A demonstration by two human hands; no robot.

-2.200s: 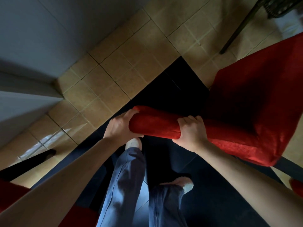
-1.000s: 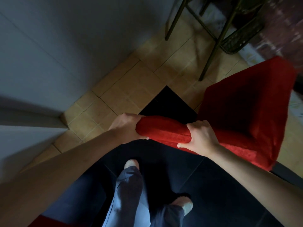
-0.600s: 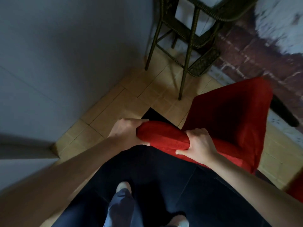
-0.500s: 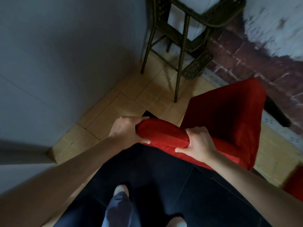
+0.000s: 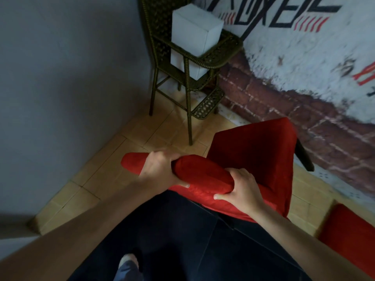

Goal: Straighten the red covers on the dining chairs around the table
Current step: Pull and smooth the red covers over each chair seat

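1. Red cover (image 5: 255,159) draped over a dining chair, seat spread out beyond the chair's top rail, fabric bunched into a thick roll along that rail.
2. Wicker stand (image 5: 190,63) well beyond the chair, in the corner, against the brick wall (image 5: 304,110); white box (image 5: 195,30) on its top shelf.
3. Second red-covered seat (image 5: 349,238) near the chair, on its right.
4. Left hand (image 5: 160,169) at the left end of the roll, fingers curled round the red cloth, gripping it.
5. Right hand (image 5: 243,189) at the roll's right end, fingers wrapped over the bunched cover, thumb underneath, clasping it.
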